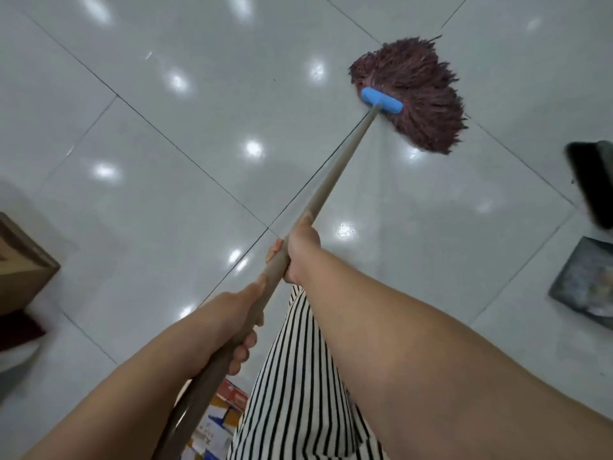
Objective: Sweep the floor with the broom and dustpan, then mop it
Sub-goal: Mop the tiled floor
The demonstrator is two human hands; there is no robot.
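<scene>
A mop with a maroon string head (414, 94) and a blue plastic clamp (381, 100) lies spread on the glossy pale tiled floor (166, 127) at the upper right. Its long brown handle (335, 180) runs down towards me. My right hand (298, 250) grips the handle about midway. My left hand (238, 323) grips it lower down, closer to my body. A grey dustpan (583, 280) with dust in it rests on the floor at the right edge. Above it, a dark broom head (590, 180) shows partly, cut off by the frame.
A cardboard box (23, 260) stands at the left edge with a dark red object (16, 330) below it. Printed cartons (219, 423) lie near my feet at the bottom. My striped garment (298, 376) hangs under my arms. Ceiling lights reflect off the tiles.
</scene>
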